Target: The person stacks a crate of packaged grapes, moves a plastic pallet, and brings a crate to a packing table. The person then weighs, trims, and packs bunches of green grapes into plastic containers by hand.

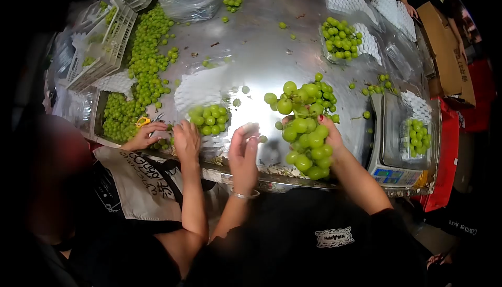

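Observation:
A large bunch of green grapes point(308, 140) is held up over the metal table, with my right hand point(334, 136) closed on it from the right; grapes hide part of the fingers. To its left, my left hand point(244, 153), with a bracelet at the wrist, is palm up with fingers loosely bent and apart. One loose grape point(262, 139) is beside its fingertips. Behind the held bunch, more grapes point(326, 96) are on the table. A smaller bunch point(209, 119) rests on white foam netting point(198, 88), near a co-worker's hands.
Grapes point(149, 51) are heaped at the left beside a white crate point(104, 51). Scissors point(142, 122) are near the co-worker's hand point(146, 136). A scale point(392, 174) bears a tray with packed grapes point(418, 137). Another grape box point(341, 38) stands at the back right.

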Motion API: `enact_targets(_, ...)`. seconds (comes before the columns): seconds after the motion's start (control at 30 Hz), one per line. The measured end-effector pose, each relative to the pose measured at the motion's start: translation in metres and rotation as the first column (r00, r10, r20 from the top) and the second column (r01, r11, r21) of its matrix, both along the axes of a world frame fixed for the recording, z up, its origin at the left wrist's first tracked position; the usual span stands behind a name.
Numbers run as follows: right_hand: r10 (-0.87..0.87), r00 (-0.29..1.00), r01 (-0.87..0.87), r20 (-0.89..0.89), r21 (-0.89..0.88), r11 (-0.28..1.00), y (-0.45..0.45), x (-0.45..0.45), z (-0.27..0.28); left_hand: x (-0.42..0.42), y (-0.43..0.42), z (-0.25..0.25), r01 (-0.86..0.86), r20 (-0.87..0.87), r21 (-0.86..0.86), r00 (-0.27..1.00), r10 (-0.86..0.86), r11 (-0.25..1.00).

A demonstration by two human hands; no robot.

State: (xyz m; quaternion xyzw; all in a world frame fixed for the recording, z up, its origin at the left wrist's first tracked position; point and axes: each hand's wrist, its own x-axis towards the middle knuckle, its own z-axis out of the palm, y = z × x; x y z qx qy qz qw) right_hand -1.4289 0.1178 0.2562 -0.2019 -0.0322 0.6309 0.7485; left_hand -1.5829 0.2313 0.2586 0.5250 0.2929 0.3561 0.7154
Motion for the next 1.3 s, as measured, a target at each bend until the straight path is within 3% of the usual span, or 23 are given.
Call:
enact_targets(0.03, 0.009, 1.0, -0.009, 0.0, 0.005, 1.0, 0.004, -0.003, 0.011, 0.008, -0.005, 0.02, 0.099, 0.093, -0.049, 0.991, -0.094, 0.994)
enact_targets(0.07, -0.05, 0.983, 0.067, 0.178, -0.09, 0.994, 0.008, -0.007, 0.028, 0.015, -0.007, 0.022, 0.177, 0.198, -0.069, 0.967, -0.161, 0.982)
enact_targets(0.1, -0.089, 0.931, 0.156, 0.355, -0.163, 0.974, 0.013, -0.011, 0.038, 0.018, -0.009, 0.022, 0.164, 0.196, -0.061, 0.969, -0.15, 0.985)
enact_targets(0.23, -0.126, 0.857, 0.182, 0.5, -0.065, 0.981, 0.028, -0.013, 0.046, 0.031, 0.0, 0.018, 0.388, 0.495, -0.302, 0.844, -0.205, 0.871)
enact_targets(0.27, -0.125, 0.829, 0.169, 0.545, -0.031, 0.985, 0.033, -0.015, 0.053, 0.034, 0.002, 0.023, 0.356, 0.488, -0.274, 0.852, -0.19, 0.894)
enact_targets(0.33, -0.185, 0.785, 0.231, 0.591, -0.002, 0.973, 0.04, -0.015, 0.041, 0.038, 0.004, 0.03, 0.291, 0.425, -0.296, 0.893, -0.147, 0.91)
enact_targets(0.4, -0.257, 0.835, 0.263, 0.486, 0.058, 0.963, 0.047, -0.007, 0.041, 0.041, 0.008, 0.019, 0.288, 0.355, -0.181, 0.911, -0.211, 0.94)
enact_targets(0.43, -0.246, 0.882, 0.252, 0.401, 0.038, 0.967, 0.053, -0.001, 0.045, 0.043, 0.026, 0.014, 0.314, 0.168, 0.189, 0.923, -0.346, 0.93)
enact_targets(0.5, -0.229, 0.926, 0.24, 0.3, 0.001, 0.971, 0.058, 0.014, 0.037, 0.05, 0.045, 0.058, 0.131, -0.091, 0.531, 0.991, -0.097, 0.837)
enact_targets(0.57, -0.22, 0.942, 0.237, 0.253, -0.039, 0.971, 0.06, 0.025, 0.023, 0.06, 0.064, 0.092, 0.091, -0.193, 0.693, 0.979, 0.062, 0.715)
enact_targets(0.67, -0.161, 0.959, 0.183, 0.233, -0.076, 0.98, 0.061, 0.04, 0.022, 0.082, 0.094, 0.109, 0.257, -0.307, 0.732, 0.951, -0.031, 0.631)
enact_targets(0.8, -0.078, 0.972, 0.086, 0.224, -0.027, 0.996, 0.075, 0.051, 0.044, 0.115, 0.127, 0.122, 0.594, -0.586, 0.677, 0.792, -0.171, 0.436)
enact_targets(0.83, -0.104, 0.965, 0.12, 0.242, -0.051, 0.991, 0.08, 0.052, 0.048, 0.121, 0.136, 0.116, 0.515, -0.498, 0.766, 0.854, -0.152, 0.383)
enact_targets(0.87, -0.108, 0.962, 0.123, 0.251, -0.045, 0.991, 0.086, 0.052, 0.054, 0.122, 0.144, 0.126, 0.509, -0.49, 0.773, 0.858, -0.152, 0.378)
enact_targets(0.93, -0.114, 0.953, 0.147, 0.279, -0.101, 0.984, 0.1, 0.053, 0.066, 0.121, 0.162, 0.149, 0.692, -0.662, 0.613, 0.713, -0.23, 0.382)
enact_targets(0.97, -0.063, 0.961, 0.091, 0.27, -0.091, 0.992, 0.104, 0.055, 0.066, 0.124, 0.174, 0.139, 0.58, -0.53, 0.726, 0.814, -0.237, 0.37)
enact_targets(1.07, -0.038, 0.937, 0.058, 0.346, -0.048, 0.997, 0.129, 0.05, 0.078, 0.114, 0.222, 0.156, 0.666, -0.596, 0.651, 0.746, -0.297, 0.365)
enact_targets(1.1, -0.062, 0.932, 0.069, 0.358, -0.007, 0.998, 0.141, 0.042, 0.095, 0.11, 0.242, 0.156, 0.622, -0.564, 0.679, 0.782, -0.265, 0.391)
enact_targets(1.2, -0.036, 0.872, 0.079, 0.489, -0.067, 0.995, 0.135, 0.063, 0.073, 0.094, 0.31, 0.169, 0.524, -0.561, 0.707, 0.825, -0.075, 0.474)
enact_targets(1.3, 0.001, 0.89, 0.085, 0.455, -0.168, 0.982, 0.118, 0.079, 0.055, 0.076, 0.393, 0.17, 0.259, -0.521, 0.622, 0.842, 0.143, 0.739)
